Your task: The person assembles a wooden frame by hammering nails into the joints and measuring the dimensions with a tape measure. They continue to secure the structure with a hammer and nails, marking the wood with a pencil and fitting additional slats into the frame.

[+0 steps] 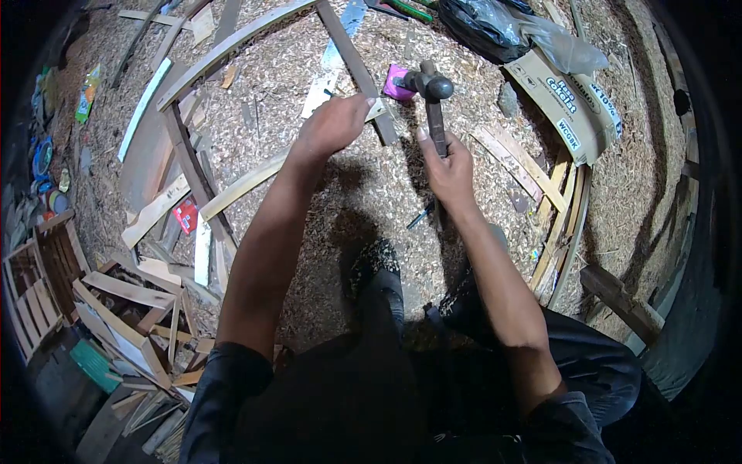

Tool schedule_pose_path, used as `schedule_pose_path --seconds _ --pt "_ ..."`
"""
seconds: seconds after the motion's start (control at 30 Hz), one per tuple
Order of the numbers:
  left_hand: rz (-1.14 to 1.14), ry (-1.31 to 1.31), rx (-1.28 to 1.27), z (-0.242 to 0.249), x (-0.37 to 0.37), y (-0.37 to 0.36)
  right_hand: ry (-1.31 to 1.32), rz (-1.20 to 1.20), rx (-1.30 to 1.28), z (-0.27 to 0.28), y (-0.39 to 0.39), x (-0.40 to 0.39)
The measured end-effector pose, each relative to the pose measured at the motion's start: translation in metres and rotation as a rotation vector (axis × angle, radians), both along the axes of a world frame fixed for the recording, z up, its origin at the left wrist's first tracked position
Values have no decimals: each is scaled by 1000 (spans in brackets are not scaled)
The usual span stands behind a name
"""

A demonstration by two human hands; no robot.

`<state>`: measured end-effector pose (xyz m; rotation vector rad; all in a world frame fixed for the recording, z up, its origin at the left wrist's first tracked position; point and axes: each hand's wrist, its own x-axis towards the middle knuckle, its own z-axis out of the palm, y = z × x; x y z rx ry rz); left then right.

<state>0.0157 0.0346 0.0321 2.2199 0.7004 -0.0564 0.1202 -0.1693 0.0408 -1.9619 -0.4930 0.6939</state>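
Note:
My right hand (450, 172) is wrapped around the handle of a hammer (436, 120), its rounded metal head raised. Closed, my left hand (337, 127) is over a corner of a wooden frame, where a light curved strip (255, 179) meets a dark straight slat (352, 58). Whatever its fingers hold is hidden from me. Just left of the hammer head lies a pink packet (397, 82). A pen-like blue stick (420, 216) rests on the shavings below the hammer.
Wood shavings cover the ground. Scrap wood (127, 290) is piled at the left. At the right lie a flattened cardboard box (568, 104), a black plastic bag (475, 31) and several curved strips (568, 220). A wooden block (622, 301) sits near my right knee.

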Motion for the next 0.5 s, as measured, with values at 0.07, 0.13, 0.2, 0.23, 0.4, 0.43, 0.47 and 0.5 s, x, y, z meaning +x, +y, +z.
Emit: schedule_pose_path --seconds 0.07,0.13,0.2,0.23,0.4,0.43,0.47,0.5 --pt "1 -5 -11 -1 0 0 18 5 12 -2 -1 -3" --pt "-7 -5 -28 -2 -1 1 34 1 -10 0 0 -4" --pt "-5 5 -24 -1 0 2 72 -10 -39 5 0 -4" --pt "-5 10 -23 -1 0 1 33 -5 -40 4 0 -6" --pt "-3 -7 2 -7 6 4 -163 80 -245 0 17 -15" --pt "0 -1 6 -6 7 4 -186 72 -227 0 20 -17" --pt "-7 -13 20 -8 8 6 -208 66 -207 -2 24 -20" --pt "-11 -23 33 -9 8 7 -228 62 -188 -4 26 -22"
